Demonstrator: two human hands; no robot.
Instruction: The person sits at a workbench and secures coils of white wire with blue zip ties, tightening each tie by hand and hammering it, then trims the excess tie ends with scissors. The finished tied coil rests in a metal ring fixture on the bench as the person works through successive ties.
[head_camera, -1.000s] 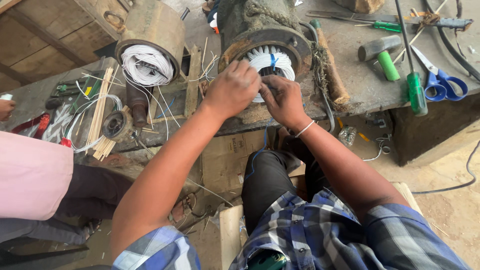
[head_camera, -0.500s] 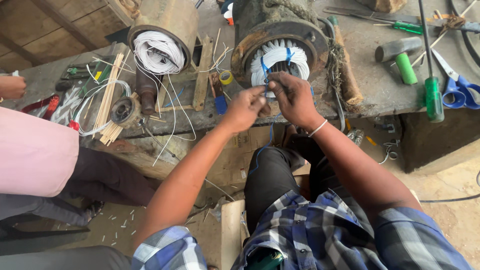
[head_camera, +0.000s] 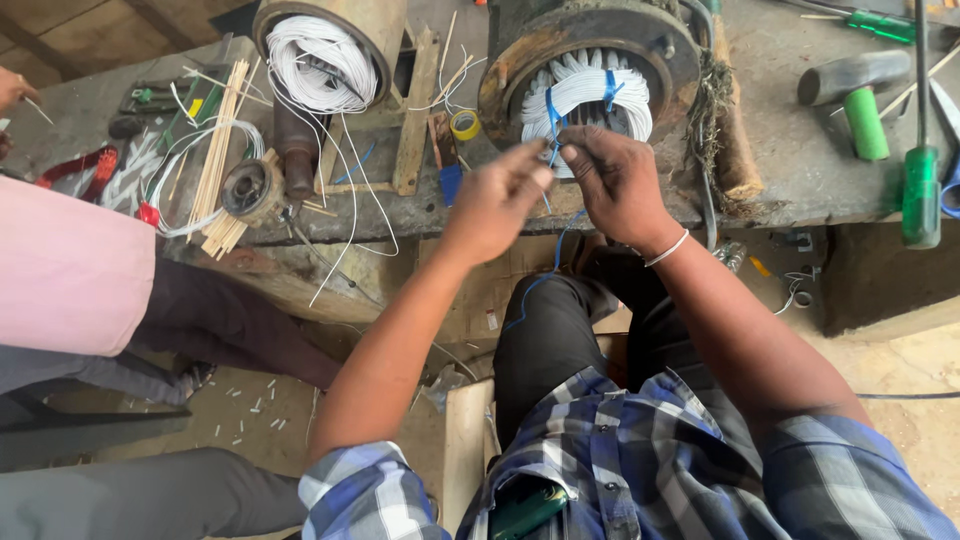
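Both hands pinch a thin blue cord (head_camera: 553, 150) with closed fingers: the left hand (head_camera: 495, 200) and the right hand (head_camera: 615, 180) meet before the rusty round motor housing (head_camera: 590, 60) (white winding inside) on the grey worktop (head_camera: 780, 160). A small yellow tape roll (head_camera: 463, 124) lies nearby.

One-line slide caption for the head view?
Both hands, left hand and right hand, pull a blue cord at a motor stator's white windings.

Soft even daylight, no harsh shadows, mild glare on pale floor at right, slight wide-angle edge distortion
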